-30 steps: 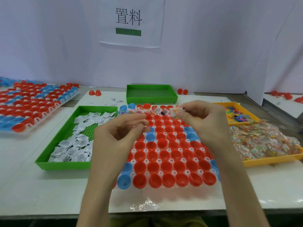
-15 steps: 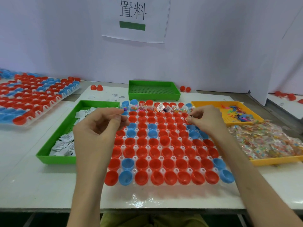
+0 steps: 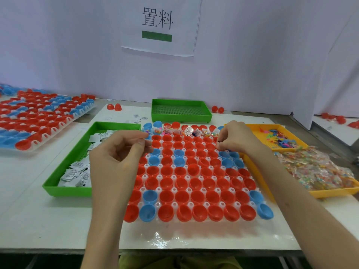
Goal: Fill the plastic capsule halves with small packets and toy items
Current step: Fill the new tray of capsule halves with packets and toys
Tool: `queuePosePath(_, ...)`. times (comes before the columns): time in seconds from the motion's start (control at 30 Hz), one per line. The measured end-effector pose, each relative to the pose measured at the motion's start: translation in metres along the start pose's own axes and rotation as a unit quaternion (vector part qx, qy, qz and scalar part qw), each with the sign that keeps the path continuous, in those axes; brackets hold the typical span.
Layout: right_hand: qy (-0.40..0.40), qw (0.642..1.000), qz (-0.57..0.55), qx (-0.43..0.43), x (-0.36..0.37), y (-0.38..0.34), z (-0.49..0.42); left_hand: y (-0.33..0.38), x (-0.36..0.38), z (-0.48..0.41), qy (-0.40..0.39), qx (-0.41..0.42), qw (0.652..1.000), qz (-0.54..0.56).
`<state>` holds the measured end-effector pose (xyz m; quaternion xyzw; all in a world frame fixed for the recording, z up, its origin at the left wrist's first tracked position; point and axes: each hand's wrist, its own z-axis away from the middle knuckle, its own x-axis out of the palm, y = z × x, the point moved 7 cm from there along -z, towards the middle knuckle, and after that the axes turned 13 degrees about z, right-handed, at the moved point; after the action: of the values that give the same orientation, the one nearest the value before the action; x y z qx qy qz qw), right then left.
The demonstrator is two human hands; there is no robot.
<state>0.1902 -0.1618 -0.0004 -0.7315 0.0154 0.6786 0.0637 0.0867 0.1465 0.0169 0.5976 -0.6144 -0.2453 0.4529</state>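
Capsule halves point(image 3: 192, 171) packed along far row only. Spread apart from centre just now: left hand point(image 3: 120, 152) pinched, right hand point(image 3: 237, 138) curled at far right; cannot tell what either holds. Probably starting second row.

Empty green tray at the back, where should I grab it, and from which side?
Probably by its two short end walls at once, hooking over the rim from above. The empty green tray sits flat with upright walls, and both ends stand free, while its near long wall is close behind the filled capsule halves.
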Motion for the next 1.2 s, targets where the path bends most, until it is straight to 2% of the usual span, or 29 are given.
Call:
queuePosePath(0.2, -0.023, 0.994, -0.079, -0.065, 0.0, 0.012, -0.002, 0.0, -0.004, -0.002, 0.007, -0.001, 1.0, -0.005)
queuePosePath(0.5, 0.004, 0.989, -0.116, -0.088, 0.001, 0.019, -0.002, 0.0, -0.006, -0.003, 0.011, -0.003, 1.0, -0.007)
queuePosePath(1.2, 0.049, 0.991, -0.086, -0.089, 0.008, 0.011, -0.002, 0.0, -0.006, -0.001, 0.008, 0.003, 1.0, -0.018)
